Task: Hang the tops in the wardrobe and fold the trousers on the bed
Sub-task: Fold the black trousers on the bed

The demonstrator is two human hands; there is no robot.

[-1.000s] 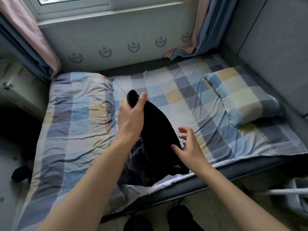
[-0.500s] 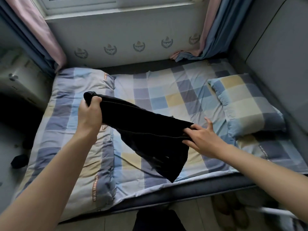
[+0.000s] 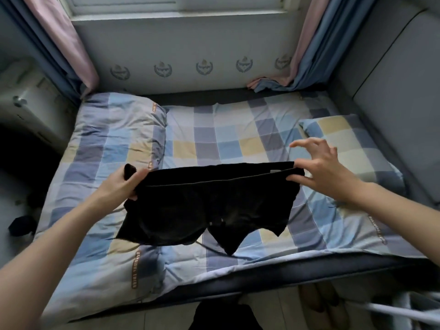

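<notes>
Head view is showing the checked blue, grey and yellow bed (image 3: 238, 144) with your short black cloth trousers (image 3: 207, 206) now spreading wide above it, no longer bunched as a second ago, so you are readying the fold. Your left hand (image 3: 123, 184) is clenching one waistband corner; your right hand (image 3: 321, 170) is pinching the other, fingers splayed.

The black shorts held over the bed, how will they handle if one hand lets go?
The black fabric shorts look floppy: the legs sag below the waistband. They would likely swing limply from the left hand. Probably light, since the right hand holds them with fingertips.
</notes>
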